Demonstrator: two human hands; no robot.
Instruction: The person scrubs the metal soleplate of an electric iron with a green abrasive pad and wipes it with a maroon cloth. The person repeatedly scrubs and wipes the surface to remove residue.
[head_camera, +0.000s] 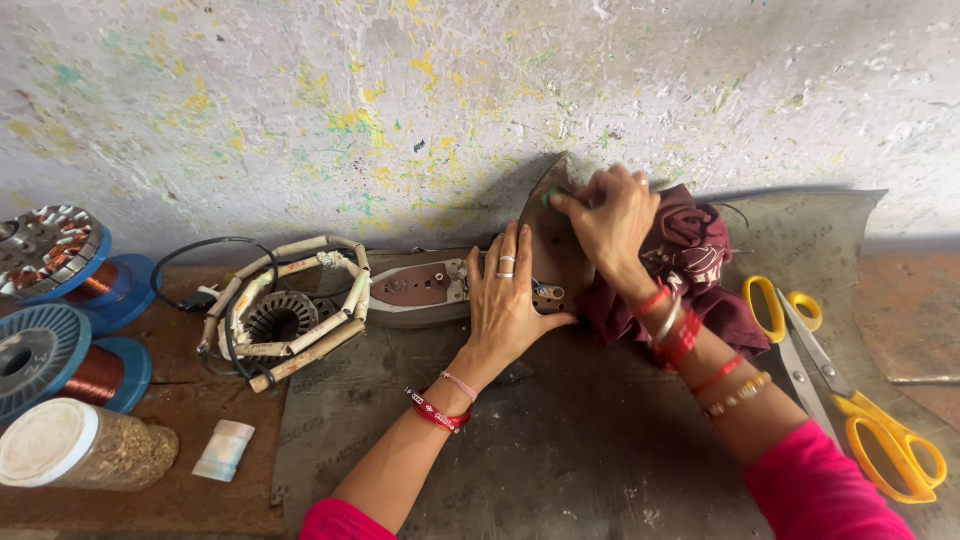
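Pressure from the left hand (507, 300), lying open and flat, is pinning the upturned iron soleplate (430, 288) to the grey mat (520, 440) by the wall, while the right hand (612, 215) is pinching a small green piece against the dark sheet (556, 240) standing on it. That sheet is looking liable to slip or fold if either hand eases, and the maroon cloth (700, 260) is crowding the work. Granules are filling the white-lidded jar (85, 448) lying at the left.
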